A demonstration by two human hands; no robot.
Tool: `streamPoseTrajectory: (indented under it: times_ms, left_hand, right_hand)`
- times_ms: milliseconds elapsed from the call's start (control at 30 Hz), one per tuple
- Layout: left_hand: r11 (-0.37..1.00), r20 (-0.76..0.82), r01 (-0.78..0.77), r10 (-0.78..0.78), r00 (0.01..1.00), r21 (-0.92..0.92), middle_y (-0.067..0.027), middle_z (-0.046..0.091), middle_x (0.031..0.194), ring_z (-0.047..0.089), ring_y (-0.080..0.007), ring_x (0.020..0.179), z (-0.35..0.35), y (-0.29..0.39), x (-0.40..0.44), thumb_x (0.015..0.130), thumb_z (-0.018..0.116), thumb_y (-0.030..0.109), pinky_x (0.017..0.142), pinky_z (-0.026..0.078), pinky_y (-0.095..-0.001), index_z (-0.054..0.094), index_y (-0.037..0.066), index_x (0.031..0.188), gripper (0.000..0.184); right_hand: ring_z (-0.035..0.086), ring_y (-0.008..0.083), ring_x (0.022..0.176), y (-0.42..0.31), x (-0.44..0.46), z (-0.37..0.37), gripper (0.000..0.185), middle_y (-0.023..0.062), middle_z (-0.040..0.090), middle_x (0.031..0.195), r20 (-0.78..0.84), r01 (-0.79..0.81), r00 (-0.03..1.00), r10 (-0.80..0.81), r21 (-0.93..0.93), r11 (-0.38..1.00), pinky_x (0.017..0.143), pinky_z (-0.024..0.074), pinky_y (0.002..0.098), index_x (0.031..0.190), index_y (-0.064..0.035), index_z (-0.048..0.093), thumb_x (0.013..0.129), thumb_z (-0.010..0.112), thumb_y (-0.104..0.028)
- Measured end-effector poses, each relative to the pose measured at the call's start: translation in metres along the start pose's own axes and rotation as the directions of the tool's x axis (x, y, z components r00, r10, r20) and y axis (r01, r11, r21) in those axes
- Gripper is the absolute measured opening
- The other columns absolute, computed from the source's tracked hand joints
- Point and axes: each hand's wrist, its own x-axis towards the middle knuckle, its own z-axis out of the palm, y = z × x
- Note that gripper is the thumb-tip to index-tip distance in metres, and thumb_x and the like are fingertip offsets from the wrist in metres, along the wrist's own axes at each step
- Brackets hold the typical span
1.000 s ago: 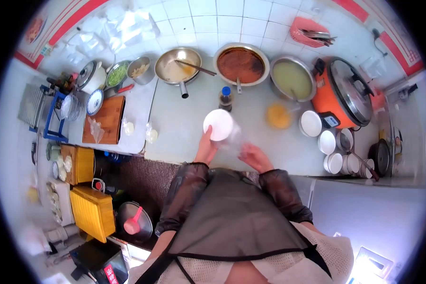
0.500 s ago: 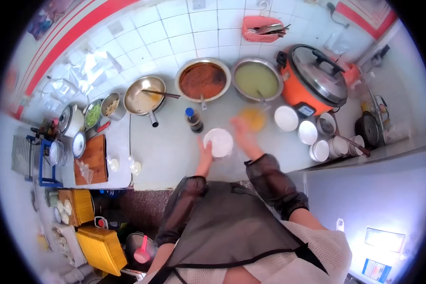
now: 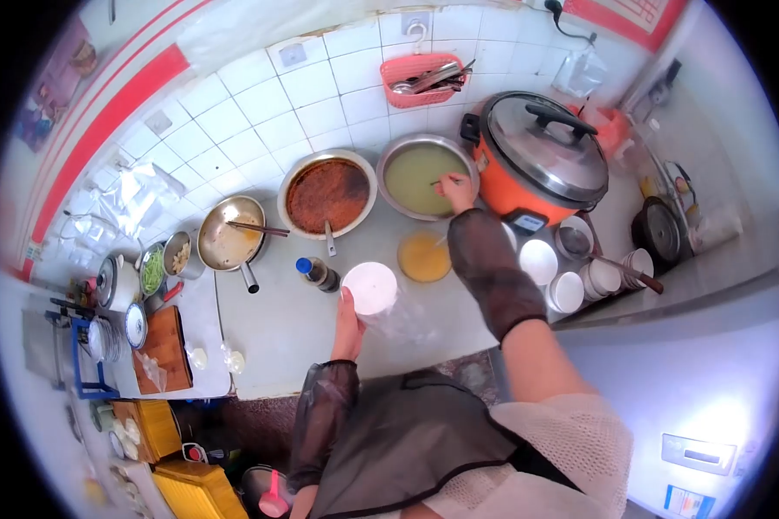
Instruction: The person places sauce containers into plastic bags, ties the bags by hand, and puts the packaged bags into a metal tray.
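Observation:
My left hand [image 3: 347, 327] holds a white round bowl [image 3: 370, 288] over the counter, thumb at its rim, with clear plastic hanging at its right side. My right hand [image 3: 455, 191] is closed on a thin handle at the front edge of a steel basin [image 3: 426, 176] of pale green liquid. Just left of the bowl stands a dark bottle with a blue cap [image 3: 318, 274]. Right of the bowl sits a round container of yellow-orange contents [image 3: 424, 256]. Behind them is a basin of red-brown sauce [image 3: 328, 195] with a spoon handle over its rim.
An orange rice cooker [image 3: 528, 164] stands right of the basins, with several white bowls [image 3: 566, 292] before it. A pan with chopsticks [image 3: 231, 233] is at the left. Farther left lies a cutting board [image 3: 164, 350]. A pink basket [image 3: 420, 80] of utensils hangs on the wall.
My right hand has moved from beside the white bowl to the green liquid's basin and closed on a handle there. My left hand still holds the bowl. The view has shifted right.

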Motion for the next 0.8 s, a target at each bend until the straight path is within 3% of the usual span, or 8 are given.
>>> streamPoseTrajectory:
  times_ms: [33, 133, 167, 200, 267, 367, 600, 800]
  left_hand:
    - [1.0, 0.003, 0.0, 0.0, 1.0, 0.006, -0.0102, 0.05, 0.134, 0.051, -0.0229, 0.122, 0.003, 0.004, 0.003, 0.099, 0.027, 0.053, 0.1, 0.041, -0.0395, 0.033, 0.006, 0.141, 0.063]
    - [0.996, 0.015, 0.062, -0.061, 0.998, -0.067, -0.0092, 0.049, 0.136, 0.05, -0.0212, 0.123, 0.013, 0.013, 0.013, 0.099, 0.025, 0.055, 0.103, 0.039, -0.0387, 0.034, 0.007, 0.141, 0.064]
    - [0.997, 0.026, 0.054, -0.053, 0.998, -0.057, -0.0092, 0.049, 0.136, 0.049, -0.0209, 0.124, 0.013, 0.011, 0.02, 0.099, 0.025, 0.054, 0.103, 0.038, -0.0388, 0.034, 0.007, 0.141, 0.063]
    - [0.998, 0.035, 0.05, -0.048, 0.998, -0.047, -0.0092, 0.049, 0.137, 0.049, -0.0206, 0.124, 0.014, 0.009, 0.025, 0.099, 0.026, 0.053, 0.104, 0.037, -0.0389, 0.034, 0.008, 0.141, 0.062]
    - [0.999, 0.045, 0.041, -0.039, 0.998, -0.036, -0.0091, 0.049, 0.136, 0.049, -0.0208, 0.124, 0.021, 0.006, 0.039, 0.1, 0.027, 0.052, 0.103, 0.038, -0.0388, 0.035, 0.008, 0.141, 0.06]
    - [1.0, 0.028, 0.031, -0.031, 0.999, 0.002, -0.0089, 0.05, 0.135, 0.049, -0.0215, 0.124, 0.029, 0.005, 0.057, 0.1, 0.028, 0.049, 0.102, 0.04, -0.0389, 0.036, 0.008, 0.139, 0.057]
    - [0.997, 0.05, 0.036, -0.04, 0.998, 0.073, -0.0084, 0.052, 0.132, 0.052, -0.0223, 0.12, 0.035, -0.006, 0.112, 0.101, 0.029, 0.047, 0.094, 0.045, -0.0408, 0.039, 0.008, 0.136, 0.054]
    - [0.997, 0.001, 0.055, -0.055, 0.998, 0.051, -0.0066, 0.055, 0.128, 0.054, -0.0216, 0.118, 0.062, -0.011, 0.147, 0.1, 0.032, 0.048, 0.085, 0.048, -0.0417, 0.042, 0.01, 0.134, 0.053]
  right_hand:
    - [0.065, 0.0171, 0.059, -0.001, -0.001, -0.01, 0.02, 0.011, 0.065, 0.068, 0.196, 0.083, 0.978, -0.068, -0.067, 0.994, 0.053, 0.0513, 0.0267, 0.084, 0.0051, 0.063, 0.084, 0.065, -0.015]
    - [0.064, 0.0165, 0.06, -0.05, -0.03, -0.035, 0.02, 0.0102, 0.065, 0.069, 0.291, 0.075, 0.956, 0.032, -0.35, 0.934, 0.055, 0.0513, 0.0283, 0.084, 0.0062, 0.064, 0.085, 0.061, -0.013]
    - [0.065, 0.0175, 0.062, -0.044, -0.031, -0.039, 0.018, 0.0111, 0.065, 0.068, 0.252, 0.24, 0.959, -0.132, -0.472, 0.848, 0.058, 0.0506, 0.0309, 0.085, 0.0047, 0.065, 0.084, 0.061, -0.013]
    - [0.065, 0.0175, 0.062, -0.043, -0.038, -0.038, 0.018, 0.0111, 0.065, 0.068, 0.256, 0.236, 0.959, -0.124, -0.474, 0.848, 0.058, 0.0506, 0.0309, 0.085, 0.0047, 0.065, 0.084, 0.061, -0.013]
    - [0.063, 0.0364, 0.07, -0.041, -0.055, -0.033, 0.017, 0.0206, 0.064, 0.074, 0.366, 0.62, 0.777, -0.513, -0.591, 0.517, 0.064, 0.0486, 0.0404, 0.08, 0.0017, 0.065, 0.079, 0.057, -0.013]
    - [0.06, 0.0402, 0.075, -0.058, -0.072, -0.038, 0.016, 0.0215, 0.062, 0.077, 0.417, 0.536, 0.837, -0.355, -0.49, 0.687, 0.069, 0.0474, 0.0428, 0.08, 0.0012, 0.064, 0.078, 0.057, -0.013]
    - [0.064, 0.0308, 0.07, -0.036, -0.075, -0.037, 0.014, 0.0165, 0.065, 0.076, 0.334, 0.603, 0.793, -0.51, -0.549, 0.579, 0.066, 0.0492, 0.0361, 0.088, -0.0001, 0.066, 0.081, 0.062, -0.011]
    - [0.065, 0.0242, 0.068, -0.06, -0.096, -0.042, 0.015, 0.014, 0.067, 0.076, 0.024, 0.542, 0.794, -0.607, -0.48, 0.69, 0.065, 0.0495, 0.0324, 0.09, 0.0008, 0.067, 0.085, 0.061, -0.012]
